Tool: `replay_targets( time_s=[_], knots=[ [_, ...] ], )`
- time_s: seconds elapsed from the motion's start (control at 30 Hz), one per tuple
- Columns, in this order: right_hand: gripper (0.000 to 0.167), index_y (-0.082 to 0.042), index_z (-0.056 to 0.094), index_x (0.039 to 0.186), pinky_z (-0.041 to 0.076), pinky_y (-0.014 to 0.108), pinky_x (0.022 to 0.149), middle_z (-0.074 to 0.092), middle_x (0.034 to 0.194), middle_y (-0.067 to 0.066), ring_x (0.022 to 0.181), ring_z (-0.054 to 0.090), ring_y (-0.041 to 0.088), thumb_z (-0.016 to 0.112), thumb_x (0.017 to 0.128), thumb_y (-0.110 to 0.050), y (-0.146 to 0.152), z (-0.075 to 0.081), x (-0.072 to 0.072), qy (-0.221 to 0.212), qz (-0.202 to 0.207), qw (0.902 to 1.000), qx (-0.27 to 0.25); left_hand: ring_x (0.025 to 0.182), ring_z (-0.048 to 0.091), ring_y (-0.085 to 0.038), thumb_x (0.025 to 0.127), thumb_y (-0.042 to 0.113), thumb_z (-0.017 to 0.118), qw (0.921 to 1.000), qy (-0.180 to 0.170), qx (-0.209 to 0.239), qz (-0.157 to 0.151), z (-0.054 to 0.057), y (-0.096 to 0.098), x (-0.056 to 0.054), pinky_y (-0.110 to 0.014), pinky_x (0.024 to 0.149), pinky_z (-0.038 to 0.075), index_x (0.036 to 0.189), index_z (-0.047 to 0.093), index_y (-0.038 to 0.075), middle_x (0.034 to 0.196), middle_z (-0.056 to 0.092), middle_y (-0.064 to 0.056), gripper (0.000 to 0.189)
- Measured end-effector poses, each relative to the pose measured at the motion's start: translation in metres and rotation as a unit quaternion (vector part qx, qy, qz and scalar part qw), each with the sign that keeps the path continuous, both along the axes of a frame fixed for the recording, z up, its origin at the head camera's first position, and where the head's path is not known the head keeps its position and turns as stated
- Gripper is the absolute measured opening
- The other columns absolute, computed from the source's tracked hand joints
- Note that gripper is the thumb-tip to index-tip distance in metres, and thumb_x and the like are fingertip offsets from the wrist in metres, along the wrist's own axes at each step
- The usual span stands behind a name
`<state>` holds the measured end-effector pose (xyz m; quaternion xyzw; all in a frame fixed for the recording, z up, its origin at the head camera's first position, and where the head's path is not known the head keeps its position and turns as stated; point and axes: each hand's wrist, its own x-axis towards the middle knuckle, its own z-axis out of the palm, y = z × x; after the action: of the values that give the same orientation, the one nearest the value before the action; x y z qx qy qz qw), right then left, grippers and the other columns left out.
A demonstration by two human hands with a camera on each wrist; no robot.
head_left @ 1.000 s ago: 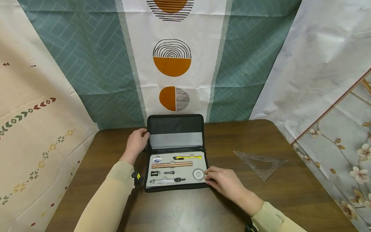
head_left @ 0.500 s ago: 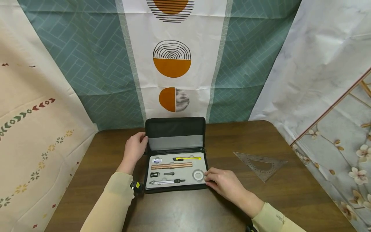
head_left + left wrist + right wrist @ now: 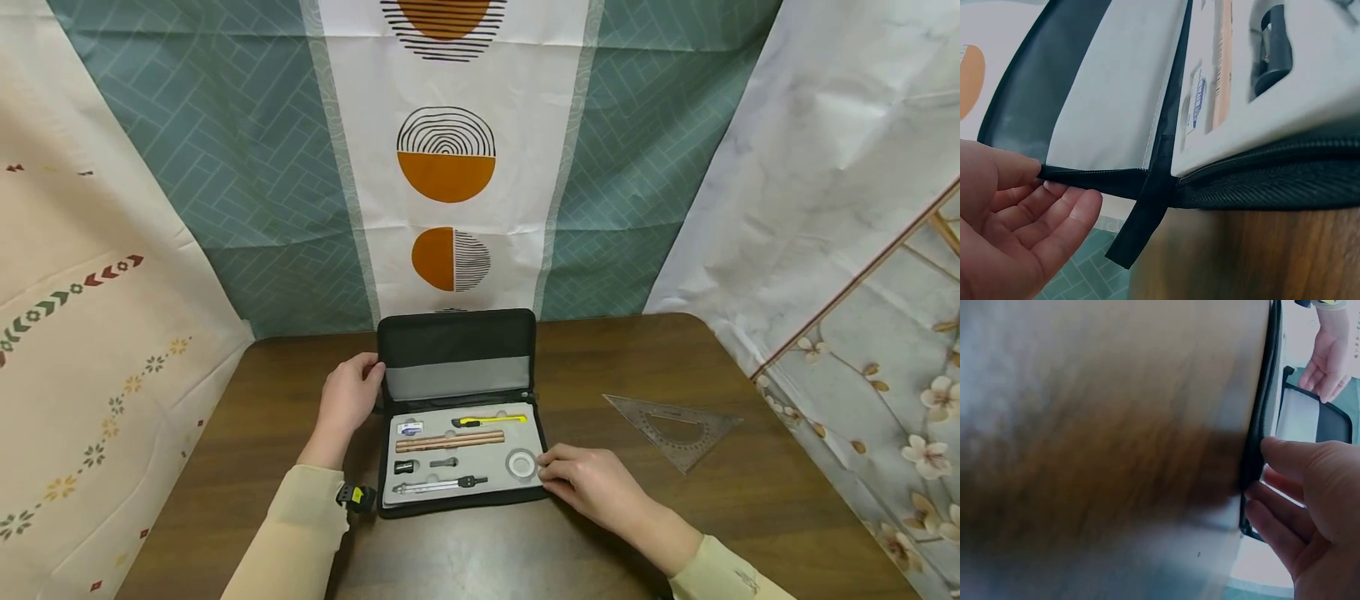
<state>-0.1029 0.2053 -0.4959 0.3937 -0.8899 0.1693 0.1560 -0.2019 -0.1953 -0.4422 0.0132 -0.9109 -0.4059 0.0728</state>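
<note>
A black zippered case (image 3: 457, 335) of drawing tools lies open on the table, its lid raised at the back. My left hand (image 3: 348, 398) pinches the lid's left edge, thumb inside and fingers behind, as the left wrist view shows. At the front right corner my right hand (image 3: 594, 485) pinches the base's rim between thumb and fingers. In the pale insert sit an eraser (image 3: 410, 427), a yellow utility knife (image 3: 491, 421), wooden pencils (image 3: 450, 442), a black sharpener (image 3: 405, 467), a small grey tube (image 3: 444, 462), a compass (image 3: 441, 485) and a whitish ring (image 3: 521, 464).
A clear triangular set square (image 3: 675, 427) with a protractor cutout lies on the brown table (image 3: 450, 558), right of the case. Behind the table's back edge hangs a patterned curtain (image 3: 615, 208). Patterned cloths flank both sides.
The case has slid a little toward me and slightly right, with both hands keeping their hold and moving along with it. The set square stays where it was.
</note>
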Motion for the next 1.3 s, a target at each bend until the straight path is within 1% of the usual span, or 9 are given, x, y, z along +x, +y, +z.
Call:
replay_targets(
  time_s=[0.13, 0.33, 0.53, 0.73, 0.87, 0.97, 1.13, 1.23, 1.3],
  knots=[
    [0.016, -0.017, 0.086, 0.097, 0.064, 0.029, 0.074, 0.078, 0.111, -0.007, 0.093, 0.077, 0.007, 0.096, 0.086, -0.012, 0.004, 0.002, 0.004, 0.001, 0.012, 0.9999, -0.001, 0.104, 0.072, -0.038, 0.116, 0.018, 0.057, 0.9999, -0.005, 0.013, -0.004, -0.003, 0.002, 0.001, -0.055, 0.093, 0.062, 0.146, 0.063, -0.007, 0.127, 0.072, -0.027, 0.039],
    [0.016, -0.018, 0.086, 0.097, 0.064, 0.028, 0.075, 0.077, 0.111, -0.008, 0.093, 0.076, 0.005, 0.096, 0.086, -0.013, 0.003, 0.005, 0.006, -0.002, 0.018, 0.9998, 0.007, 0.108, 0.072, -0.040, 0.117, 0.019, 0.057, 0.9994, -0.015, 0.030, 0.001, -0.007, 0.002, 0.006, -0.057, 0.098, 0.061, 0.150, 0.061, -0.005, 0.133, 0.070, -0.028, 0.041],
    [0.017, -0.018, 0.085, 0.097, 0.064, 0.027, 0.075, 0.077, 0.111, -0.007, 0.092, 0.076, 0.006, 0.096, 0.086, -0.011, 0.002, 0.009, 0.006, -0.010, 0.023, 0.9995, 0.018, 0.108, 0.071, -0.039, 0.117, 0.019, 0.058, 0.9991, -0.019, 0.038, 0.000, -0.007, 0.003, 0.009, -0.056, 0.099, 0.062, 0.150, 0.061, -0.004, 0.134, 0.069, -0.027, 0.041],
    [0.023, -0.016, 0.083, 0.104, 0.065, 0.033, 0.078, 0.075, 0.120, -0.004, 0.098, 0.076, 0.010, 0.096, 0.086, -0.011, 0.004, 0.016, 0.009, -0.045, 0.025, 0.9982, 0.032, 0.108, 0.070, -0.040, 0.117, 0.018, 0.057, 0.9991, -0.020, 0.035, -0.008, -0.006, 0.001, 0.007, -0.057, 0.099, 0.061, 0.150, 0.060, -0.004, 0.134, 0.069, -0.028, 0.040],
    [0.024, -0.015, 0.083, 0.114, 0.065, 0.036, 0.084, 0.073, 0.129, -0.003, 0.107, 0.075, 0.011, 0.092, 0.091, -0.012, 0.007, 0.018, 0.010, -0.081, 0.029, 0.9955, 0.038, 0.108, 0.069, -0.040, 0.117, 0.018, 0.057, 0.9992, -0.021, 0.031, -0.015, -0.006, -0.002, 0.007, -0.057, 0.098, 0.061, 0.150, 0.060, -0.005, 0.134, 0.068, -0.028, 0.040],
    [0.027, -0.015, 0.082, 0.121, 0.065, 0.038, 0.089, 0.073, 0.134, -0.003, 0.113, 0.075, 0.012, 0.089, 0.095, -0.014, 0.012, 0.017, 0.008, -0.096, 0.035, 0.9942, 0.034, 0.107, 0.068, -0.039, 0.117, 0.017, 0.057, 0.9992, -0.020, 0.030, -0.018, -0.006, -0.003, 0.007, -0.056, 0.097, 0.062, 0.149, 0.060, -0.005, 0.133, 0.069, -0.028, 0.039],
    [0.034, -0.015, 0.079, 0.131, 0.065, 0.041, 0.092, 0.073, 0.137, -0.002, 0.118, 0.074, 0.013, 0.087, 0.098, -0.020, 0.026, 0.018, 0.006, -0.097, 0.022, 0.9947, 0.027, 0.105, 0.068, -0.038, 0.117, 0.018, 0.057, 0.9991, -0.024, 0.030, -0.017, -0.010, -0.003, 0.006, -0.055, 0.094, 0.062, 0.148, 0.061, -0.004, 0.130, 0.070, -0.026, 0.038],
    [0.037, -0.013, 0.078, 0.132, 0.065, 0.043, 0.093, 0.074, 0.137, -0.001, 0.119, 0.074, 0.016, 0.088, 0.098, -0.021, 0.038, 0.020, 0.003, -0.082, 0.002, 0.9962, 0.030, 0.104, 0.068, -0.037, 0.117, 0.019, 0.057, 0.9990, -0.028, 0.032, -0.017, -0.012, -0.004, 0.004, -0.054, 0.093, 0.062, 0.149, 0.062, -0.003, 0.128, 0.071, -0.025, 0.039],
    [0.038, -0.012, 0.079, 0.131, 0.065, 0.045, 0.092, 0.075, 0.135, -0.001, 0.119, 0.075, 0.018, 0.089, 0.096, -0.021, 0.047, 0.022, 0.000, -0.061, -0.011, 0.9975, 0.033, 0.103, 0.067, -0.037, 0.117, 0.020, 0.057, 0.9989, -0.029, 0.032, -0.018, -0.012, -0.005, 0.003, -0.054, 0.093, 0.062, 0.149, 0.061, -0.003, 0.128, 0.070, -0.025, 0.040]
  ],
)
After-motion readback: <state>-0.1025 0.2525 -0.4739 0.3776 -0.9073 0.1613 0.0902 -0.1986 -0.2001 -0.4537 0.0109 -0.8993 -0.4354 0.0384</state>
